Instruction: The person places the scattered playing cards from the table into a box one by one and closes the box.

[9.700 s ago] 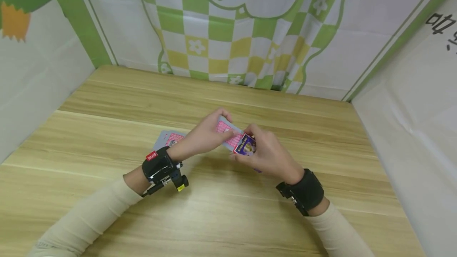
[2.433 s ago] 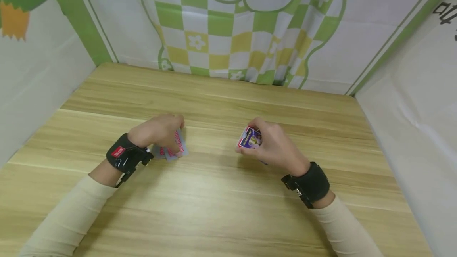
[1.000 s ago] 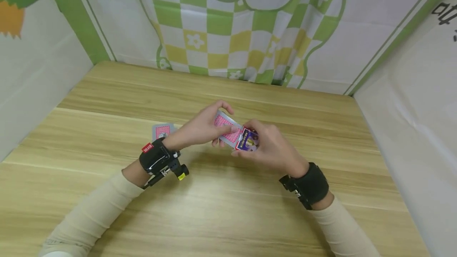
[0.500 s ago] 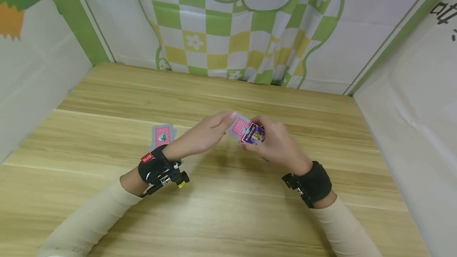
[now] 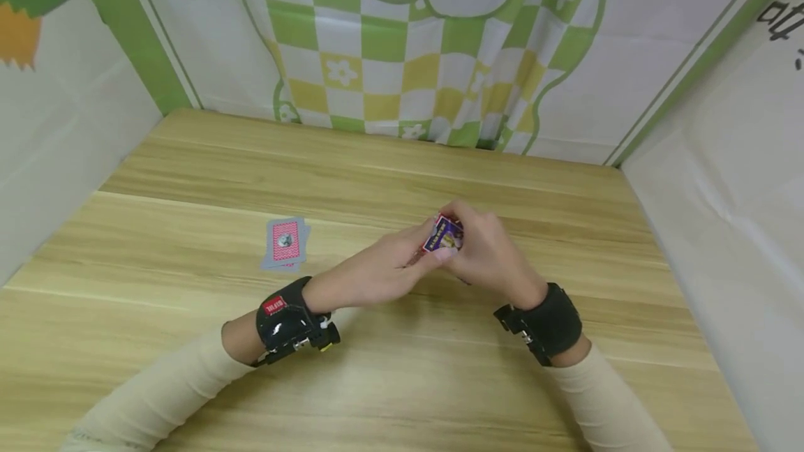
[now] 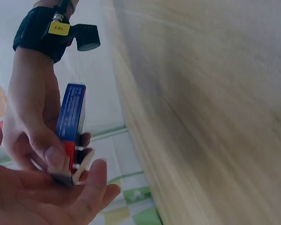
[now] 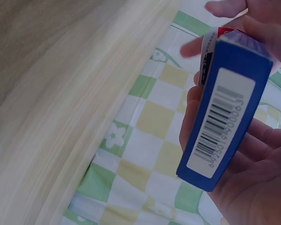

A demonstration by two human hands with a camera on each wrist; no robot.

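My right hand point(image 5: 493, 253) grips a blue-and-purple playing card box point(image 5: 444, 234) over the middle of the table. The box's barcode end point(image 7: 215, 126) faces the right wrist camera. At the box's other end, my left hand point(image 5: 377, 270) touches it, its fingers point(image 6: 92, 190) fairly straight beside a pale flap point(image 6: 84, 165). No cards show sticking out of the box. To the left, a few red-backed playing cards point(image 5: 285, 239) lie face down on the table, overlapping slightly askew.
A wooden table point(image 5: 402, 382) extends beneath both arms. Behind its far edge hangs a green, yellow and white checked curtain point(image 5: 383, 68). Pale walls point(image 5: 710, 159) stand at both sides.
Cards held at the box's opening have gone inside it. Since half a second ago my left hand has shifted right, its thumb now against the box. The cards on the table stayed put.
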